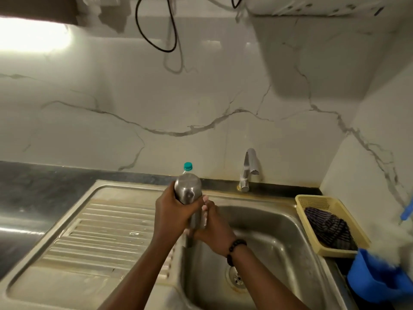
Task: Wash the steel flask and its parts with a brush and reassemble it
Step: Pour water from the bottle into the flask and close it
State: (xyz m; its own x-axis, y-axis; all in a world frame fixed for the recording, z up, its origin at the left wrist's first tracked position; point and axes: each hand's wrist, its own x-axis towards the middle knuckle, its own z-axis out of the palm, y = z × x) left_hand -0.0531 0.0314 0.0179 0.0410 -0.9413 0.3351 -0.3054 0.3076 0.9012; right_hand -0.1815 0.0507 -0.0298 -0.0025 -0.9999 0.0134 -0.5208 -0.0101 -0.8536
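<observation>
1. Flask (188,193) held bottom-up over the sink (279,238), just beside the drainboard.
2. Left hand (172,211) wrapped round its body; right hand (214,227) gripping lower down.
3. Probably hard, wet, slippery steel: best gripped round the middle.

No readable text from where I watch, steel flask (188,193) bare of any brand or label I can make out, teal-capped bottle (187,167) behind it mostly hidden, yellow basket (312,200) unmarked, no numbers, no signs
</observation>
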